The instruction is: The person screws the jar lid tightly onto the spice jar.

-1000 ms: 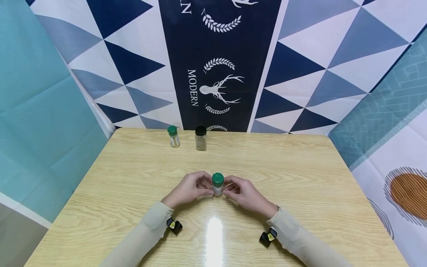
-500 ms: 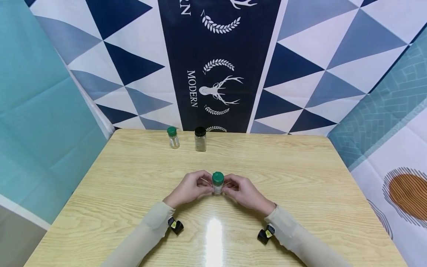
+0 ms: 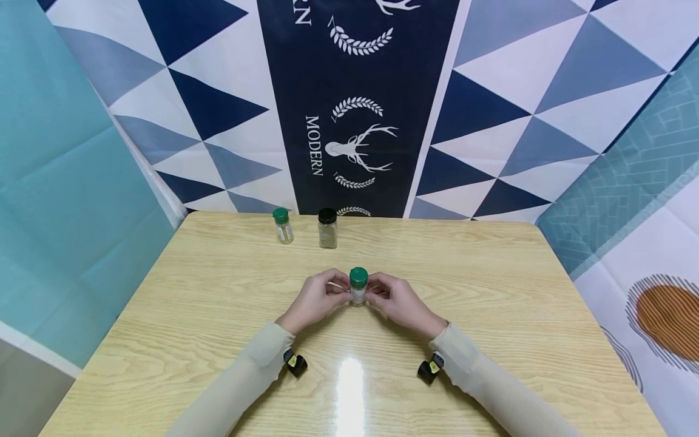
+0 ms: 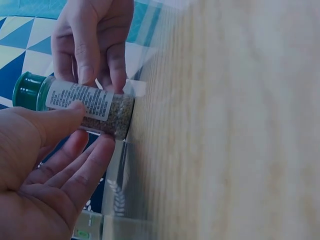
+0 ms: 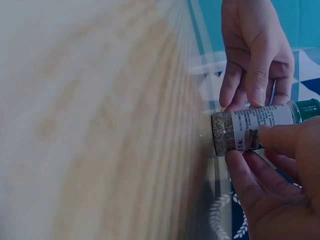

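Note:
A spice jar [image 3: 358,290] with a green lid stands upright in the middle of the table, between both hands. My left hand [image 3: 318,296] pinches it from the left with thumb and fingertips. From the right, my right hand [image 3: 397,300] grips it the same way. In the left wrist view, a printed white label [image 4: 80,100] wraps the clear jar, and brown grains show near its base. The right wrist view shows the thumb across the label [image 5: 250,122] and fingers under the jar's far side. The jar's base is close over the wooden table.
At the back of the table [image 3: 464,273] stand two more jars: a small green-lidded jar [image 3: 283,226] and a taller black-lidded jar [image 3: 327,229]. A patterned wall cloth [image 3: 360,109] hangs right behind the back edge. Light glares on the tabletop near the front.
Both hands have moved forward with the green-lidded spice jar between them, toward the back of the table. The two jars at the back have stayed in place.

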A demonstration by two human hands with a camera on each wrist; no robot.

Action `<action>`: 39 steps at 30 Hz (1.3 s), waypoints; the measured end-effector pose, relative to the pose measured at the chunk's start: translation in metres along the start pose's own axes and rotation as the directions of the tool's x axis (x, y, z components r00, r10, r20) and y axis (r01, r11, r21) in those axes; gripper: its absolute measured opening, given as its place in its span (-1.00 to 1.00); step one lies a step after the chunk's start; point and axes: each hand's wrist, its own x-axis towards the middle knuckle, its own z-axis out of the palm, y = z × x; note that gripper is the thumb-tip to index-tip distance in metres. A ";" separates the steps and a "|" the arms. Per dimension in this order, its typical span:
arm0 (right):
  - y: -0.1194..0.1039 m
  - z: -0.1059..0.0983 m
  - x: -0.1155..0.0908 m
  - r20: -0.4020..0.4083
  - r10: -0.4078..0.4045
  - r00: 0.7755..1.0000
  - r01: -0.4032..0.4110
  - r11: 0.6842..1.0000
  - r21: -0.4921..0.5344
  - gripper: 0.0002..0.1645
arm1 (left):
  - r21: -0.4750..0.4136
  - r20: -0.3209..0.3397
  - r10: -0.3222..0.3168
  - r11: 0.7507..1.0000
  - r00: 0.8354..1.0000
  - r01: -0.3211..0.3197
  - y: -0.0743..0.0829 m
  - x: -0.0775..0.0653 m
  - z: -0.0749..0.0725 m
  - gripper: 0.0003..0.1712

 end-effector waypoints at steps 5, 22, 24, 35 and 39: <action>0.002 -0.002 0.010 -0.035 -0.003 0.999 0.001 0.999 -0.039 -0.62 | 0.033 -0.027 -0.003 0.999 1.000 0.004 -0.001 0.010 0.000 -0.73; 0.011 -0.009 0.040 -0.094 0.057 0.994 -0.067 0.992 -0.108 -0.63 | 0.046 -0.078 0.004 0.999 0.997 0.000 -0.007 0.039 -0.002 -0.70; 0.013 -0.010 0.044 -0.100 0.053 0.994 -0.064 0.992 -0.111 -0.63 | 0.041 -0.082 0.008 0.999 0.997 -0.004 -0.009 0.043 -0.003 -0.69; 0.024 -0.020 0.060 -0.147 0.069 0.987 -0.087 0.990 -0.115 -0.61 | 0.009 -0.022 -0.021 1.000 1.000 0.021 -0.010 0.061 -0.001 -0.51; 0.028 -0.023 0.065 -0.150 0.061 0.987 -0.079 0.990 -0.121 -0.61 | 0.049 -0.029 -0.010 0.999 1.000 0.012 -0.010 0.067 -0.001 -0.51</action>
